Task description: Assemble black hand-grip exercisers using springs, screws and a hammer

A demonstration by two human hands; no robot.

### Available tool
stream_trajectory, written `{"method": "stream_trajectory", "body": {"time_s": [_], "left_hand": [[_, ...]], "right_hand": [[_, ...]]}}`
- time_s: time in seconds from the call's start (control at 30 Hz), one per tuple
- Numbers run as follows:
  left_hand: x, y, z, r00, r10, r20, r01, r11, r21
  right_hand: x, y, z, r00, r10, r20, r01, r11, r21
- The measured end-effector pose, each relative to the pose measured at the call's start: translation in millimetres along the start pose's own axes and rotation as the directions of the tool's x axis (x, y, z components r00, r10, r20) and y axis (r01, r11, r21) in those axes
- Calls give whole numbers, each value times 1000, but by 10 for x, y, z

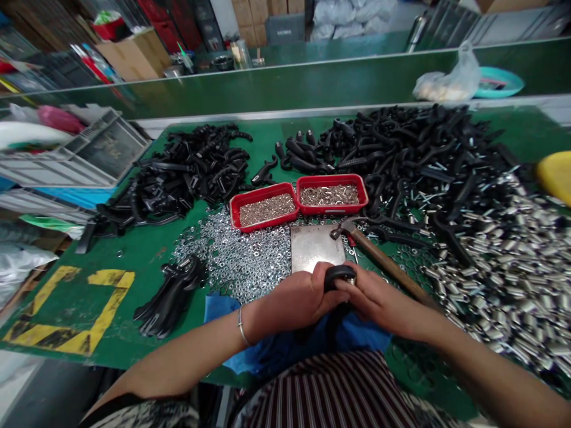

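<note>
My left hand (298, 297) and my right hand (377, 300) meet over the near edge of the green table (147, 249), both closed around one black plastic handle part (338, 276). My right fingers pinch at its top end, where a small metal piece shows. Just beyond my hands lies a square steel plate (316, 246). A wooden-handled hammer (379, 258) rests to the right of the plate, its head touching the plate's corner.
Two red trays (298, 204) hold small metal pieces. Loose washers (241, 252) cover the mat. Black handle parts pile at the left (191, 172) and right (401, 148), with several finished ones (172, 294) near left. Metal sleeves (504, 261) lie right. A grey crate (96, 151) stands left.
</note>
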State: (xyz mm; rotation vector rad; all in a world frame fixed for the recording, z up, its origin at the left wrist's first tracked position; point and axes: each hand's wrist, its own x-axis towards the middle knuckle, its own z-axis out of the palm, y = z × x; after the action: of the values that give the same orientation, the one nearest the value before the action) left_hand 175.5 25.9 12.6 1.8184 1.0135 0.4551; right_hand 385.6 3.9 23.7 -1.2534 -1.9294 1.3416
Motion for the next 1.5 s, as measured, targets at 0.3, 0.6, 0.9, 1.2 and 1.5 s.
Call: {"method": "stream_trajectory", "body": {"time_s": [0.3,0.6,0.9,1.2,1.5], "left_hand": [[731,-461,-263,992,36,-122,9,936,352],[2024,-303,-879,995,104,2,-50,457,888],[2186,-515,-765,988,155,-11,-59,441,895],[2166,-500,-748,981,179,-77,-13,453,892],[2171,-429,-731,993,119,-20,-28,388,921]], "right_hand": [[843,559,-602,919,-132,-372,-71,873,-483],[1996,723,-1015,966,-159,-203,-85,549,-831],[2143,830,-878,941,-119,-316,-181,611,-771],[2184,840,-899,895,-193,-402,-114,771,-626],[1061,685,-634,943,118,-311,-9,944,330]]}}
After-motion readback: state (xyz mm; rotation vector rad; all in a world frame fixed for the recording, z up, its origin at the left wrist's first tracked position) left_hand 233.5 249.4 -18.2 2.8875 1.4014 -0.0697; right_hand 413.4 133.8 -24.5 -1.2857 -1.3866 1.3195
